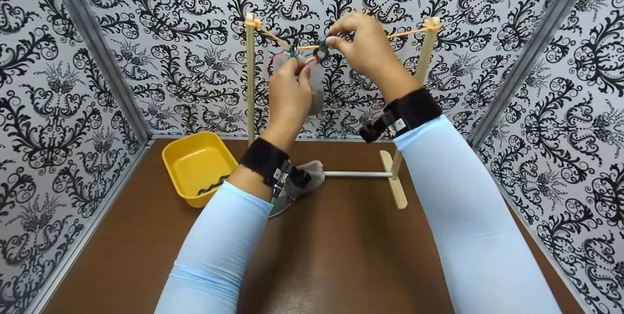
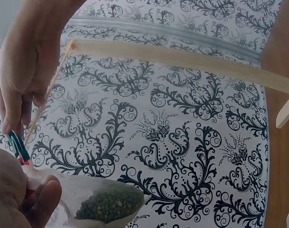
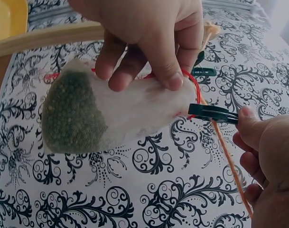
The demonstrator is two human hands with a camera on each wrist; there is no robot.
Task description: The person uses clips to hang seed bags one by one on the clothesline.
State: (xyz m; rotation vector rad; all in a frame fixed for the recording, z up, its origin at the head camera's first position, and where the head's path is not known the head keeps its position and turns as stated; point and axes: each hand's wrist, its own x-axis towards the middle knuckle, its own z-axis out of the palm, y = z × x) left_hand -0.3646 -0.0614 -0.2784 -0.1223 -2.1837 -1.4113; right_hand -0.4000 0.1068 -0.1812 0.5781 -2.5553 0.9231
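A pale mesh bag (image 3: 135, 111) with small green beads or grains in its end hangs at an orange cord (image 1: 409, 33). My left hand (image 1: 291, 92) pinches the top of this bag near its red drawstring (image 3: 197, 88). Between the thumb and fingers of my right hand (image 1: 363, 43) is a dark green clothespin (image 3: 213, 113), whose tip meets the bag's top corner at the cord. Another green clothespin (image 1: 294, 47) sits on the cord to the left, partly behind my left fingers in the right wrist view.
Wooden posts (image 1: 251, 80) on either side carry the cord. A yellow bin (image 1: 200, 160) with dark clothespins (image 1: 213, 186) inside stands at left. Another mesh bag (image 1: 312, 182) lies on the brown table (image 1: 336, 255) by a white rod (image 1: 358, 174). Patterned walls enclose the back and sides.
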